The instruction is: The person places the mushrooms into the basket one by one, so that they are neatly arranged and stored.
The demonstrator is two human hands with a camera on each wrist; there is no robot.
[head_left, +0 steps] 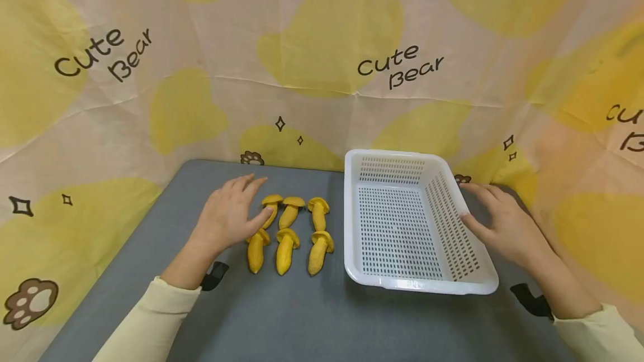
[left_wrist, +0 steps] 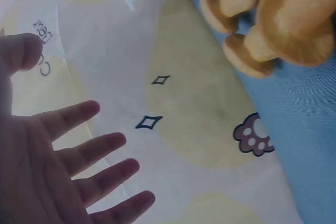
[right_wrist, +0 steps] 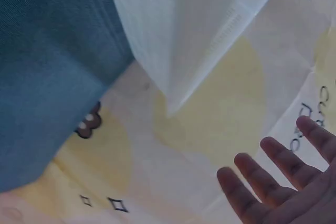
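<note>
Several yellow mushrooms (head_left: pixel 284 250) lie in two rows on the grey table, caps toward the back. Over the left end of these rows hovers my left hand (head_left: pixel 228 217), fingers spread and holding nothing; its thumb overlaps a mushroom in the head view. In the left wrist view, the mushrooms (left_wrist: pixel 296 19) are at top right, apart from the fingers (left_wrist: pixel 107 148). A white perforated plastic basket (head_left: pixel 354 211) stands right of the mushrooms. My right hand (head_left: pixel 508 228) is beside its right wall, fingers extended. The right wrist view shows a gap between those fingers (right_wrist: pixel 252 179) and the basket (right_wrist: pixel 157 35).
Behind the table (head_left: pixel 271 328) and along its sides hangs a pale cloth (head_left: pixel 312 110) with yellow patches, bear paws and lettering. The table's back edge meets this cloth close behind the basket. A dark strap piece (head_left: pixel 214 276) shows at the left wrist.
</note>
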